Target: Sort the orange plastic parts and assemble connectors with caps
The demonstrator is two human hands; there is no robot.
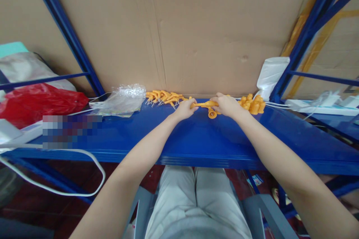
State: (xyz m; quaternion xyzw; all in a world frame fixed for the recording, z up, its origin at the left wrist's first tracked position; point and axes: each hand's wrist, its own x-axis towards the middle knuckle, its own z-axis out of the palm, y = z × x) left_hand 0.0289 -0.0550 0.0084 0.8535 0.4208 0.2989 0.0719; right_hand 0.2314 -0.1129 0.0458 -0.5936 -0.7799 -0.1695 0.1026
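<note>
Just past the middle of the blue tabletop, my left hand [186,109] is closed on the left end of a slim orange plastic piece [206,104]. My right hand [226,105] has its fingers closed around the right part of that same piece, hiding some of it. Below the piece, close to my right fingers, is a round cup-shaped orange part [212,114]. Left of my left hand lies a pile of orange pieces with small metal chains [164,97]. Several upright orange parts [254,104] stand close together to the right of my right hand.
A cardboard sheet [196,33] closes off the back of the blue table [134,132]. Clear plastic bags [126,99] and a red bag [42,102] lie left. On the right are a white packet [271,74] and a power strip [322,108]. A white cable [102,179] loops over the left front edge.
</note>
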